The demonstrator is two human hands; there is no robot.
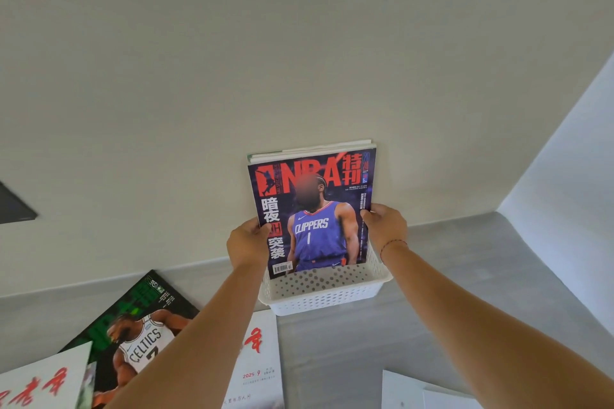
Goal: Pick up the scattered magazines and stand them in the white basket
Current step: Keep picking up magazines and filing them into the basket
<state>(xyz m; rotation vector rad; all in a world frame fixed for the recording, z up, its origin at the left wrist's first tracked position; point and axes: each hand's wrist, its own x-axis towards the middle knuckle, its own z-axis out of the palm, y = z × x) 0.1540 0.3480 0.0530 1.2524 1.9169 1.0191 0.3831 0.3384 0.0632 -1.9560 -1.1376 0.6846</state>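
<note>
Wall [299, 43]: pale and plain, directly behind the basket.
Desk [448, 276]: grey top that runs to the wall and carries everything below.
Celtics magazine [139, 325]: green cover, flat on the desk at lower left, long axis slanted; a white magazine with red script [40, 382] overlaps its near corner.
Clippers NBA magazine [315, 209]: upright, cover facing the person, long axis vertical. Its lower edge is down inside the basket behind the front wall, and it leans on the stood magazines [312, 151] at the back.
White "2025 9" magazine [259, 359]: flat, just in front of the basket, partly under the left forearm.
White basket [319, 295]: perforated, set against the wall.
White sheets [425, 392]: lower right corner, kind unclear.
Left hand [247, 242]: pinches the Clippers cover's left edge, thumb on the front, fingers hidden behind.
Right hand [387, 226]: pinches the right edge in the same way.
Judgement: this one looks seated, so letting go comes next. What remains lies flat, nearer the person and mostly to the left; the left hand is nearer the Celtics issue.
</note>
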